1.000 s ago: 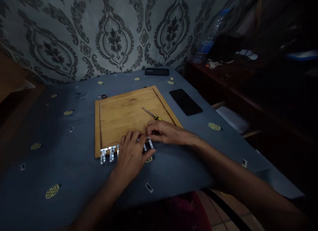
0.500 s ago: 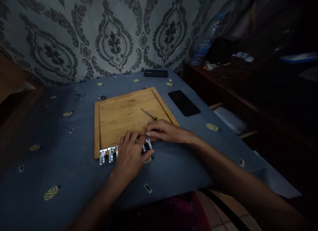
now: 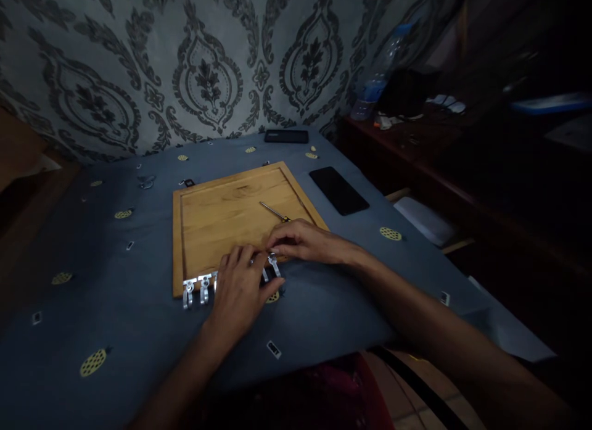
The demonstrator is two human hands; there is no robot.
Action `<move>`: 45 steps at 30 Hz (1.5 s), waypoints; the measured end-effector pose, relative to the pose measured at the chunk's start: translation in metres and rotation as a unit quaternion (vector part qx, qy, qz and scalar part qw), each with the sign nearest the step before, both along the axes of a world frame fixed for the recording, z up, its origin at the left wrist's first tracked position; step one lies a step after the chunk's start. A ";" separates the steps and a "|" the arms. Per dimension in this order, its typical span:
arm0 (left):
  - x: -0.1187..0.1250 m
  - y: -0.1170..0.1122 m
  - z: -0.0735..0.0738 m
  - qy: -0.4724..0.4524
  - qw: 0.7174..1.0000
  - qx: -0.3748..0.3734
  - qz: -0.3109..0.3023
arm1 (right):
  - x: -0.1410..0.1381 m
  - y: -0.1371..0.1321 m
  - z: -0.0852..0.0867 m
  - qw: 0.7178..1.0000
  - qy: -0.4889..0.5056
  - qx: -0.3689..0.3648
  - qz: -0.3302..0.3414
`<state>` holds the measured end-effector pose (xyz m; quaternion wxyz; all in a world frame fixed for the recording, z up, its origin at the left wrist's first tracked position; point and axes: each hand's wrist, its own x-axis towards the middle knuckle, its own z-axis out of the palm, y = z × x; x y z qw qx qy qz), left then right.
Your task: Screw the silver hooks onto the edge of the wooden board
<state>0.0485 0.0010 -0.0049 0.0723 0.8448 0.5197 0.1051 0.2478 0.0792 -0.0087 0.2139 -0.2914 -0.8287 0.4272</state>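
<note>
A framed wooden board (image 3: 222,214) lies on the blue cloth. Silvery metal hooks (image 3: 204,288) run along its near edge, their curved arms reaching over it. My left hand (image 3: 238,288) lies over the middle of this row, fingers flat and thumb apart, covering some of the hooks. At the row's right end, my right hand (image 3: 303,240) has its fingertips pinched together at the top of a metal hook (image 3: 274,264); anything small between them is hidden. A screwdriver (image 3: 274,210) rests on the board, its yellow and black handle just beyond the right hand.
A black phone (image 3: 339,190) lies right of the board, and a dark flat case (image 3: 286,136) sits by the patterned wall. Beyond the right edge, a dark wooden surface (image 3: 361,134) holds a plastic bottle (image 3: 372,90). Behind the board lies a small clear packet (image 3: 146,182).
The view has shifted slightly, moving the whole scene a little to the left. Both hands keep their places on the board, with the right fingertips still at the end hook.
</note>
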 end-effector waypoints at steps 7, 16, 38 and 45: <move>0.000 0.000 0.000 -0.006 1.000 -0.004 0.000 | -0.001 0.000 -0.001 1.000 -0.016 -0.002 -0.007; 0.001 0.000 0.000 0.002 1.000 -0.005 0.003 | -0.002 0.001 -0.006 1.000 -0.020 -0.010 -0.019; 0.000 0.001 -0.001 0.000 1.000 -0.004 -0.001 | -0.002 0.001 -0.008 1.000 0.003 0.002 -0.004; 0.000 0.000 -0.001 0.002 1.000 -0.002 0.001 | -0.001 0.003 -0.009 1.000 0.008 -0.005 0.003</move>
